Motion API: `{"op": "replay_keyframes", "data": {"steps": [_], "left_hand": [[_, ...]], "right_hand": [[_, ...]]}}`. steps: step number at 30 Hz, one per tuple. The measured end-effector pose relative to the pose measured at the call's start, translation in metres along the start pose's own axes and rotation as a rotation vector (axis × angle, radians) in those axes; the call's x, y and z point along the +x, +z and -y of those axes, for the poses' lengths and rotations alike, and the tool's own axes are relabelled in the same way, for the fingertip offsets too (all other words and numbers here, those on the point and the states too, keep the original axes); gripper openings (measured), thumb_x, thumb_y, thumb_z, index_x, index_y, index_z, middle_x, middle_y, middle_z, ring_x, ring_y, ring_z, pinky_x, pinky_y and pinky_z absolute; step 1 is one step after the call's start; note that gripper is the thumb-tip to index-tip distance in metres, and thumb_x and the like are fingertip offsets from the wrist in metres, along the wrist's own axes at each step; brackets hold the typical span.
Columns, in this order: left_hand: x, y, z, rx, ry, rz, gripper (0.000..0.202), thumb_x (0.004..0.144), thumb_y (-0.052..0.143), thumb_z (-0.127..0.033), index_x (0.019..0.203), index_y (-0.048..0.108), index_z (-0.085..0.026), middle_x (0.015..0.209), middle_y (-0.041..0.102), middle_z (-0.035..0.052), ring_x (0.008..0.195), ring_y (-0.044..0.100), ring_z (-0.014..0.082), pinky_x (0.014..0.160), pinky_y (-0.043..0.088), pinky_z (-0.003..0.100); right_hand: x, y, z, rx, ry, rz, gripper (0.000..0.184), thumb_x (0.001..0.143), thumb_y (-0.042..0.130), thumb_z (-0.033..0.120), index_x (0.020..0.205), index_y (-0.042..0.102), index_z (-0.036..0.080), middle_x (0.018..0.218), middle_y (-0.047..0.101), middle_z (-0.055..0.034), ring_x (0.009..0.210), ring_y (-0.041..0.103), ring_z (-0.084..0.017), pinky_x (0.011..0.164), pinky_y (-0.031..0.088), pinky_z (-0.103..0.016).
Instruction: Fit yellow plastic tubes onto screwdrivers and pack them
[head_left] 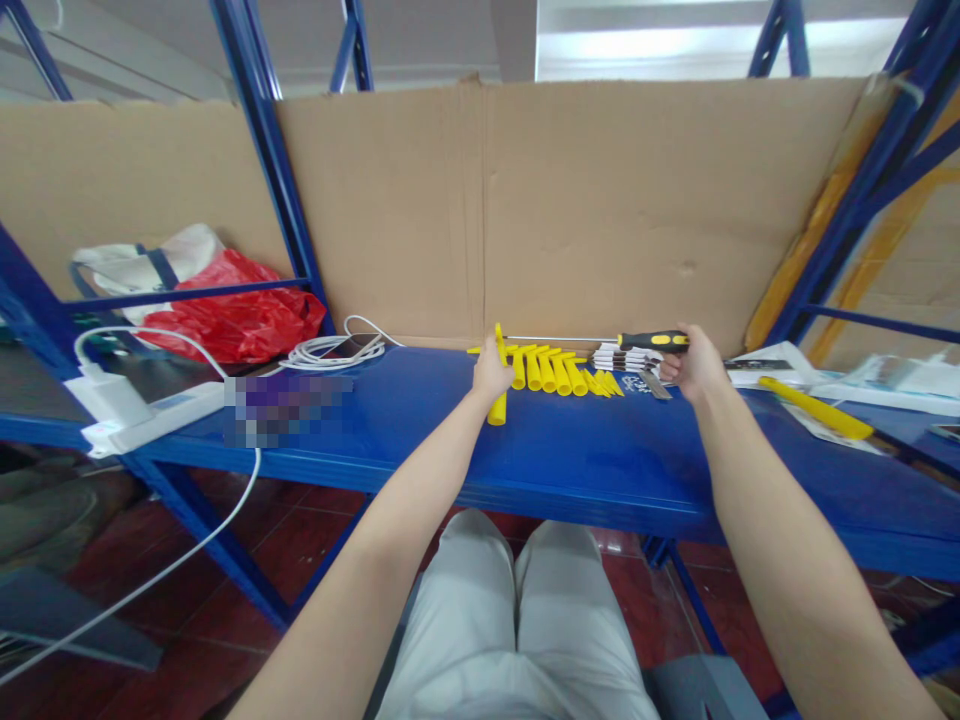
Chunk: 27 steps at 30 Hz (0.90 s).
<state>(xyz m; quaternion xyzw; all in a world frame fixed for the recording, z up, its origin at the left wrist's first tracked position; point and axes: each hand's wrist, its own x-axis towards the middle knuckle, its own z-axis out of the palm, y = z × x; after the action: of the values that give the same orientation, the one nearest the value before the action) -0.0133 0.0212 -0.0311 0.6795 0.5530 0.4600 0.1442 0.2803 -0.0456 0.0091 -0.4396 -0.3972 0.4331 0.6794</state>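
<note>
My left hand is closed around a yellow plastic tube held upright over the blue shelf. A row of several more yellow tubes lies on the shelf just right of it. My right hand grips the black-and-yellow handle of a screwdriver. Its long metal shaft points left above the tubes, toward the tube in my left hand. Small white packets and a metal piece lie under the screwdriver handle.
A cardboard sheet backs the shelf. At left are a red plastic bag, a coiled white cable and a white power strip with a charger. At right lie a long yellow tool and papers. Blue rack posts stand on both sides.
</note>
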Motion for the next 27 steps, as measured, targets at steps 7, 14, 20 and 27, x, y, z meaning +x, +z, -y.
{"op": "replay_keyframes", "data": {"steps": [7, 14, 20, 27], "left_hand": [[0.000, 0.001, 0.001, -0.032, 0.015, -0.002, 0.071, 0.073, 0.060, 0.002, 0.136, 0.044, -0.024, 0.136, 0.059, 0.0110, 0.129, 0.055, 0.0259, 0.106, 0.044, 0.039], [-0.001, 0.000, 0.000, -0.017, -0.008, 0.004, 0.066, 0.074, 0.061, 0.000, 0.133, 0.045, -0.025, 0.135, 0.060, 0.0107, 0.125, 0.059, 0.0259, 0.103, 0.047, 0.039], [-0.001, -0.001, -0.001, -0.003, 0.014, 0.006, 0.067, 0.073, 0.061, 0.001, 0.132, 0.044, -0.026, 0.134, 0.060, 0.0104, 0.124, 0.059, 0.0260, 0.103, 0.047, 0.040], [-0.002, -0.001, -0.002, 0.015, 0.018, 0.011, 0.060, 0.076, 0.059, 0.000, 0.130, 0.045, -0.022, 0.134, 0.060, 0.0118, 0.122, 0.060, 0.0247, 0.102, 0.047, 0.037]], "right_hand": [[-0.011, 0.010, 0.008, 0.031, 0.044, -0.028, 0.039, 0.084, 0.054, 0.055, 0.067, 0.036, 0.024, 0.045, 0.033, 0.0037, 0.036, 0.029, -0.010, 0.031, 0.026, -0.024], [-0.006, 0.002, 0.001, -0.002, 0.078, -0.021, 0.055, 0.081, 0.048, 0.076, 0.066, 0.032, 0.026, 0.039, 0.021, 0.0072, 0.032, 0.020, -0.009, 0.029, 0.023, -0.024], [-0.016, 0.014, 0.009, 0.028, 0.064, -0.091, 0.036, 0.091, 0.048, 0.048, 0.066, 0.034, 0.025, 0.040, 0.025, 0.0060, 0.035, 0.022, -0.009, 0.031, 0.024, -0.021], [-0.013, 0.013, 0.008, 0.051, -0.005, -0.104, 0.035, 0.088, 0.051, 0.053, 0.073, 0.042, 0.024, 0.048, 0.039, 0.0037, 0.037, 0.033, -0.010, 0.032, 0.025, -0.022]]}}
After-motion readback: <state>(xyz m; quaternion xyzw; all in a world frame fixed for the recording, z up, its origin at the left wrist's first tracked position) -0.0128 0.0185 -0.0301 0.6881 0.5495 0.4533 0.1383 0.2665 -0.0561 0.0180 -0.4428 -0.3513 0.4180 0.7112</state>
